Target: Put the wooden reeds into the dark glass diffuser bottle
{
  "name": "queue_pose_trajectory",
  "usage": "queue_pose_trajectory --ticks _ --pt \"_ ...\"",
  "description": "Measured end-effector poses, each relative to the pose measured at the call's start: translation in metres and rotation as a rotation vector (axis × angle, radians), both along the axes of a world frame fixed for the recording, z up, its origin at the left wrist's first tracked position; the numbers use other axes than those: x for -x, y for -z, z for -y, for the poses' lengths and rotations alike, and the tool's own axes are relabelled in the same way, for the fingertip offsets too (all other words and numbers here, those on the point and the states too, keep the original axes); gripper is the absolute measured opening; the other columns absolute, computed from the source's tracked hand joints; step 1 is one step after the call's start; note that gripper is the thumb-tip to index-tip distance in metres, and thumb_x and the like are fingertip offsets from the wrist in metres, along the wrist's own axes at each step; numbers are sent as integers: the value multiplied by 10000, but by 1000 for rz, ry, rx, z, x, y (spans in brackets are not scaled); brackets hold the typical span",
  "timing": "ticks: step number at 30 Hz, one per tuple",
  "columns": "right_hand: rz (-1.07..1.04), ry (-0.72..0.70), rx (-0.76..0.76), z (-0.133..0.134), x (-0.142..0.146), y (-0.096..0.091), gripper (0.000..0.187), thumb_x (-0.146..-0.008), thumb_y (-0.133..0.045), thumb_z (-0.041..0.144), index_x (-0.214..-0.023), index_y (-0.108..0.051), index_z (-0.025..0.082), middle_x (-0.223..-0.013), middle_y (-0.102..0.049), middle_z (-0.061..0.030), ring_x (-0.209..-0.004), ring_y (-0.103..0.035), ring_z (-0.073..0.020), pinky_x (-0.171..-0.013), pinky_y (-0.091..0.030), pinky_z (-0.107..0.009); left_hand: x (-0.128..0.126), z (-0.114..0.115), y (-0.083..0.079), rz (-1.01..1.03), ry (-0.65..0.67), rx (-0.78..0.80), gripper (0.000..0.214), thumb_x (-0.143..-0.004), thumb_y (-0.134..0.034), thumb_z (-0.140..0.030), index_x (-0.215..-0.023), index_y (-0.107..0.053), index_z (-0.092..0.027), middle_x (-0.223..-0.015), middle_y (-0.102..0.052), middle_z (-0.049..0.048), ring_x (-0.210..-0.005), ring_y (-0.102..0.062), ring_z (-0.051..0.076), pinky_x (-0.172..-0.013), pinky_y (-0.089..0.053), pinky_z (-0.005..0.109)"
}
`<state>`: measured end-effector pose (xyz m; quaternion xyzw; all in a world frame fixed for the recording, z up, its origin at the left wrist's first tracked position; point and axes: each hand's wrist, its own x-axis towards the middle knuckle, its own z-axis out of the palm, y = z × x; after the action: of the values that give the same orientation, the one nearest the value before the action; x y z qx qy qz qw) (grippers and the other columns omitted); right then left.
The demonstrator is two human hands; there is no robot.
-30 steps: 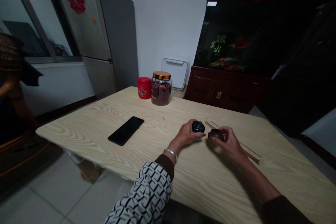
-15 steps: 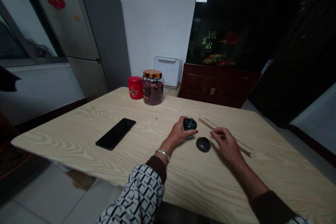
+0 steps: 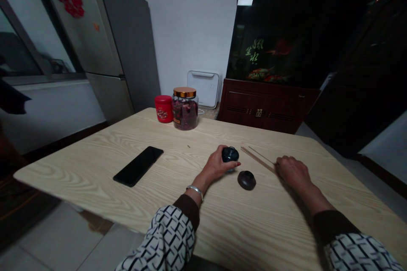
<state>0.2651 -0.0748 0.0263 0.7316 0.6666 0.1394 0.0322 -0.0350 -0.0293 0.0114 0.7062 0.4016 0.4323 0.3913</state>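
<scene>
My left hand (image 3: pixel 216 164) is wrapped round a small dark round pot (image 3: pixel 229 154) standing on the light wooden table (image 3: pixel 159 203). Its dark domed lid (image 3: pixel 246 180) lies on the table just right of that hand, touching neither hand. My right hand (image 3: pixel 291 170) rests knuckles-up over the near end of several thin brown sticks (image 3: pixel 256 156) that lie on the table. Its fingers are curled down onto the sticks, and whether they grip them is hidden.
A black phone (image 3: pixel 138 165) lies flat to the left. A red tin (image 3: pixel 164 109) and a glass jar with a copper lid (image 3: pixel 185 108) stand at the table's far edge. A grey fridge (image 3: pixel 121 42) and a dark fish tank on a cabinet (image 3: pixel 273 72) stand behind.
My right hand set the dark lid down on the table, let it go and moved right onto the sticks. My left hand stayed on the pot.
</scene>
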Motion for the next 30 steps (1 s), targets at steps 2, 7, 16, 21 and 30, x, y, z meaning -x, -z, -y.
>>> queue_pose_trajectory --ticks 2,7,16,21,30 --pt "-14 -5 34 -5 2 -4 291 -870 -440 99 -874 -728 143 -969 -718 -188 -957 -644 -285 -745 -403 -357 0 0 -1 -1 0 7 686 -632 -836 -493 -1178 -569 -175 -1013 -669 85 -938 -634 245 -887 -513 410" --pt "-98 -4 0 -13 4 -24 248 -843 -477 129 -879 -721 148 -917 -734 -188 -869 -676 -293 -710 -427 -365 -1 0 0 -17 -7 8 695 -638 -834 -508 -1190 -565 -184 -1023 -676 80 -944 -637 239 -868 -516 383" --pt "-1791 -125 -807 -30 67 -82 242 -686 -746 349 -852 -644 206 -868 -727 -47 -675 -641 -131 -495 -472 -204 -1 0 0 -23 -10 10 706 -635 -835 -520 -1194 -563 -188 -1028 -681 80 -953 -639 247 -850 -510 379" --pt "-1908 -290 -779 -35 118 -89 296 -685 -778 291 -943 -664 202 -867 -726 -32 -667 -635 -108 -508 -501 -184 -1 0 -2 -25 -11 2 716 -630 -838 -528 -1195 -565 -182 -1036 -682 85 -955 -640 245 -854 -502 368" --pt "-1605 -454 -724 -49 132 -71 275 -783 -720 360 -971 -605 194 -862 -711 -44 -741 -657 -158 -550 -528 -244 -2 -3 1 -22 -6 2 732 -621 -837 -535 -1201 -569 -178 -1020 -677 88 -938 -630 245 -825 -496 367"
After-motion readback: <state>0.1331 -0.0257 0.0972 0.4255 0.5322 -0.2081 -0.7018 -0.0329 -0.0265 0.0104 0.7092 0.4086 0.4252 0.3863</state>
